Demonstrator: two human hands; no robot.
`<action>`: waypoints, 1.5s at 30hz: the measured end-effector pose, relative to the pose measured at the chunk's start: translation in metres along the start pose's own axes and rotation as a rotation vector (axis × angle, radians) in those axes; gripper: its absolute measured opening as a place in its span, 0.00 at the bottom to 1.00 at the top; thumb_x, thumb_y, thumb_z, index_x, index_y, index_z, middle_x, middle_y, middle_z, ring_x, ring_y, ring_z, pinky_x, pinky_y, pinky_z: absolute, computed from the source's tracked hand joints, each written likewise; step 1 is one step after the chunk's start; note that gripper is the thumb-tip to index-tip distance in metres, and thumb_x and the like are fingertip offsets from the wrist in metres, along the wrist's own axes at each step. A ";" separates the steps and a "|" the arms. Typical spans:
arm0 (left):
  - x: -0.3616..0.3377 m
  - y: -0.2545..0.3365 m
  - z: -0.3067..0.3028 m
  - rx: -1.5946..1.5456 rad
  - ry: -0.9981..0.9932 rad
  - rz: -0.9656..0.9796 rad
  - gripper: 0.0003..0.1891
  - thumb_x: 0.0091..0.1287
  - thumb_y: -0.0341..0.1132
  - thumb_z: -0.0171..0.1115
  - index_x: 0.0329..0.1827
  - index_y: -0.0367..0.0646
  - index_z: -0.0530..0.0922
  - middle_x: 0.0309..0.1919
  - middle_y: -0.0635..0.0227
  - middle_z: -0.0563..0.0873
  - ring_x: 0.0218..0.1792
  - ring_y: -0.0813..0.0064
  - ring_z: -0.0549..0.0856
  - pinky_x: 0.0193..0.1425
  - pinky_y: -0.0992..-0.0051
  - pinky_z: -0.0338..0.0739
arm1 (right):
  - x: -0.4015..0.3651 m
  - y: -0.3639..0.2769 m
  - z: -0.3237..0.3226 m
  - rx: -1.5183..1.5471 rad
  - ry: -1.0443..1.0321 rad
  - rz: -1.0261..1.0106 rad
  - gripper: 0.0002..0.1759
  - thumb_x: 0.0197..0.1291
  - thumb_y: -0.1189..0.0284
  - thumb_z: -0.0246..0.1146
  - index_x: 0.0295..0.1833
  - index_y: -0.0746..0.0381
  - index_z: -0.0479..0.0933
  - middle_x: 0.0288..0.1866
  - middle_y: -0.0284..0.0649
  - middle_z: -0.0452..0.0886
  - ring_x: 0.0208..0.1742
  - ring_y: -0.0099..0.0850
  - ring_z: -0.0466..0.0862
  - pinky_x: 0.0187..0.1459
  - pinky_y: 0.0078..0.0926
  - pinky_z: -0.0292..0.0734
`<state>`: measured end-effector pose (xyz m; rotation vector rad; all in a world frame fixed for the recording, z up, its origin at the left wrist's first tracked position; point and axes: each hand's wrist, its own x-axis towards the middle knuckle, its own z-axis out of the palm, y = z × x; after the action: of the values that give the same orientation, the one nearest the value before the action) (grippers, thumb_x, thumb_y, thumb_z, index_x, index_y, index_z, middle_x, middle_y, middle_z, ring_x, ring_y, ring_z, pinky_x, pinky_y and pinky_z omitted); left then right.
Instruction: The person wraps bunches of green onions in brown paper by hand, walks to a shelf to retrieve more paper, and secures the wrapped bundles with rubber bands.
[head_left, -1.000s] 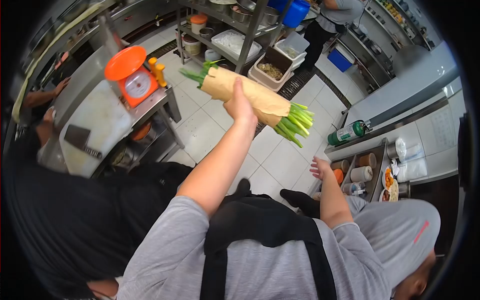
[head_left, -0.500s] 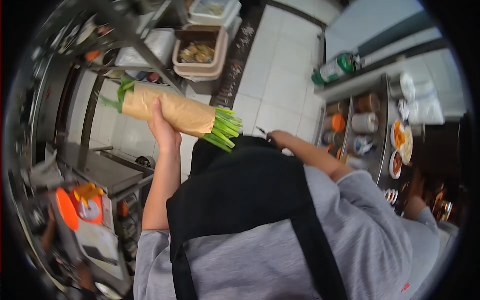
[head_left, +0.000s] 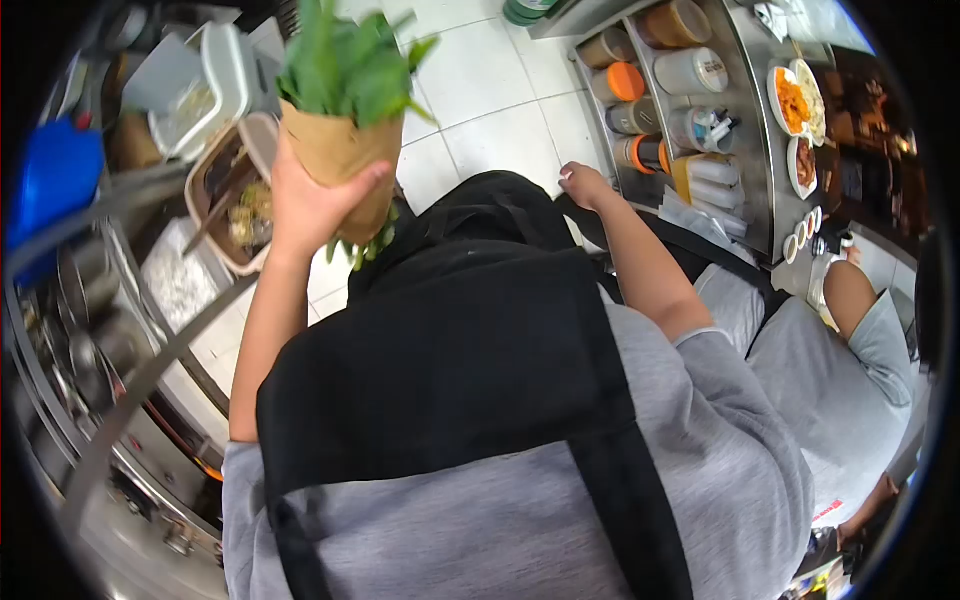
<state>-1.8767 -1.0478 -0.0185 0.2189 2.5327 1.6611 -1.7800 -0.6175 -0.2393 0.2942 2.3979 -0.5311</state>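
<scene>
My left hand is wrapped round a bundle of leafy greens in a brown paper wrapper. Broad leaves stick out of the top, and green stalks show below the paper. The bundle stands nearly upright, ahead and left of my black apron. My right hand hangs low on the right, beside the shelf of jars, with its fingers curled in. Whatever lies inside those fingers, if anything, is hidden.
Left of the bundle stand an open beige bin with food scraps and a white tub. Metal racks line the left. On the right, a steel shelf unit carries jars and filled white dishes. A co-worker stands close on my right.
My left hand has tipped the bundle from lying sideways to nearly upright, leaves up. My view has shifted forward along the aisle. The co-worker shows more fully at right.
</scene>
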 end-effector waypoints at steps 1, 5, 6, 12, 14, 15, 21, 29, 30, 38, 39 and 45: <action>0.010 -0.002 0.009 0.068 -0.104 0.010 0.39 0.46 0.40 0.85 0.60 0.37 0.73 0.52 0.56 0.86 0.54 0.63 0.86 0.60 0.65 0.79 | -0.001 0.013 -0.003 0.046 0.079 0.053 0.20 0.64 0.62 0.64 0.58 0.59 0.80 0.50 0.53 0.86 0.54 0.50 0.85 0.57 0.42 0.79; 0.049 -0.021 0.050 0.121 -0.294 -0.017 0.38 0.43 0.40 0.86 0.56 0.38 0.73 0.50 0.54 0.85 0.53 0.58 0.86 0.59 0.63 0.78 | 0.033 0.092 -0.042 0.389 0.475 0.253 0.16 0.65 0.62 0.63 0.51 0.60 0.84 0.49 0.51 0.87 0.51 0.47 0.87 0.53 0.41 0.81; 0.056 -0.025 0.060 0.146 -0.332 -0.055 0.37 0.42 0.39 0.86 0.54 0.38 0.74 0.47 0.53 0.83 0.52 0.54 0.84 0.59 0.62 0.77 | 0.053 0.132 -0.045 0.341 0.737 0.301 0.15 0.65 0.64 0.63 0.50 0.62 0.84 0.45 0.49 0.88 0.47 0.46 0.88 0.51 0.40 0.82; 0.092 -0.014 0.122 0.246 -0.418 -0.236 0.38 0.42 0.38 0.86 0.55 0.39 0.73 0.49 0.53 0.82 0.55 0.49 0.82 0.60 0.59 0.76 | 0.084 0.300 -0.142 1.265 1.243 0.933 0.25 0.68 0.57 0.66 0.56 0.67 0.74 0.52 0.50 0.82 0.49 0.44 0.83 0.48 0.42 0.79; 0.101 -0.016 0.137 0.261 -0.429 -0.289 0.39 0.41 0.39 0.86 0.56 0.40 0.73 0.50 0.53 0.83 0.55 0.49 0.82 0.61 0.58 0.76 | 0.095 0.365 -0.146 1.650 1.026 0.853 0.26 0.70 0.53 0.64 0.57 0.66 0.73 0.51 0.48 0.82 0.49 0.44 0.83 0.47 0.41 0.79; 0.106 -0.017 0.143 0.269 -0.423 -0.320 0.39 0.41 0.39 0.86 0.56 0.40 0.73 0.50 0.53 0.83 0.55 0.49 0.82 0.61 0.58 0.76 | 0.098 0.375 -0.154 2.017 0.870 0.924 0.26 0.72 0.51 0.60 0.56 0.64 0.74 0.48 0.46 0.81 0.48 0.43 0.83 0.44 0.43 0.79; 0.127 -0.012 0.162 0.312 -0.412 -0.420 0.40 0.40 0.42 0.87 0.54 0.39 0.73 0.48 0.50 0.83 0.54 0.48 0.82 0.59 0.58 0.76 | 0.135 0.501 -0.113 2.735 0.421 1.053 0.20 0.75 0.59 0.50 0.59 0.62 0.76 0.48 0.49 0.79 0.48 0.41 0.80 0.36 0.37 0.83; 0.125 -0.013 0.168 0.296 -0.382 -0.339 0.38 0.41 0.40 0.87 0.52 0.38 0.73 0.46 0.51 0.84 0.51 0.49 0.84 0.57 0.59 0.78 | 0.124 0.513 -0.124 2.565 0.632 0.876 0.26 0.76 0.66 0.45 0.74 0.63 0.67 0.81 0.58 0.50 0.68 0.51 0.72 0.40 0.39 0.92; 0.123 -0.015 0.166 0.259 -0.363 -0.356 0.37 0.41 0.40 0.86 0.52 0.38 0.73 0.46 0.51 0.84 0.51 0.49 0.84 0.57 0.60 0.78 | 0.119 0.499 -0.130 2.570 0.608 0.896 0.26 0.77 0.66 0.44 0.75 0.62 0.66 0.79 0.58 0.57 0.70 0.51 0.72 0.41 0.39 0.92; 0.112 -0.019 0.154 0.182 -0.264 -0.348 0.36 0.43 0.38 0.85 0.53 0.37 0.73 0.47 0.54 0.85 0.50 0.54 0.86 0.57 0.62 0.78 | 0.065 0.435 -0.177 2.288 0.862 0.778 0.26 0.72 0.76 0.40 0.73 0.76 0.59 0.65 0.67 0.71 0.51 0.45 0.85 0.42 0.25 0.91; 0.112 -0.018 0.153 0.174 -0.263 -0.339 0.36 0.43 0.38 0.85 0.53 0.37 0.73 0.47 0.54 0.85 0.50 0.54 0.86 0.57 0.62 0.78 | 0.060 0.429 -0.182 2.286 0.874 0.766 0.26 0.72 0.76 0.40 0.73 0.76 0.59 0.65 0.67 0.71 0.51 0.45 0.85 0.42 0.25 0.91; 0.110 -0.022 0.149 0.186 -0.260 -0.402 0.36 0.44 0.39 0.84 0.55 0.38 0.74 0.49 0.53 0.85 0.52 0.53 0.86 0.58 0.62 0.78 | 0.048 0.345 -0.248 2.264 0.458 0.332 0.25 0.64 0.84 0.48 0.65 0.85 0.63 0.67 0.71 0.69 0.51 0.44 0.85 0.51 0.27 0.91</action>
<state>-1.9616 -0.9023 -0.0988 -0.0566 2.3397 1.1702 -1.8370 -0.1957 -0.1990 1.6677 0.7566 -2.8200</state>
